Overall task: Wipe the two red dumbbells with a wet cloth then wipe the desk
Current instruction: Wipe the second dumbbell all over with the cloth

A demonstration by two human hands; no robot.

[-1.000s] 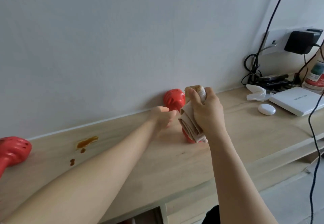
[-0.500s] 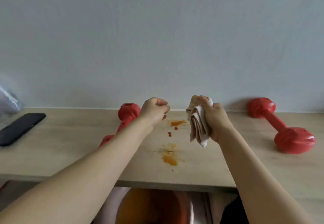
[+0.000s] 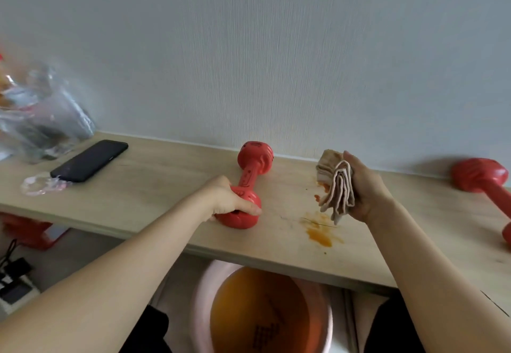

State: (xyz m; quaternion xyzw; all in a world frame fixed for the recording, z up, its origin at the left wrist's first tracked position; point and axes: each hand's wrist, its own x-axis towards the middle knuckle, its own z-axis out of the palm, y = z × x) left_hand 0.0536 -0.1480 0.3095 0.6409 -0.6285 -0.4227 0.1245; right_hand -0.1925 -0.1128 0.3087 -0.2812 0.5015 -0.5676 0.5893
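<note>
Two dumbbells, one cloth, one phone.

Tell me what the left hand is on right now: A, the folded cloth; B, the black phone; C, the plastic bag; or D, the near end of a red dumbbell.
D. The left hand grips the near end of the red dumbbell lying on the desk, while the folded cloth is held up in the right hand, and the black phone lies untouched further left.
</note>
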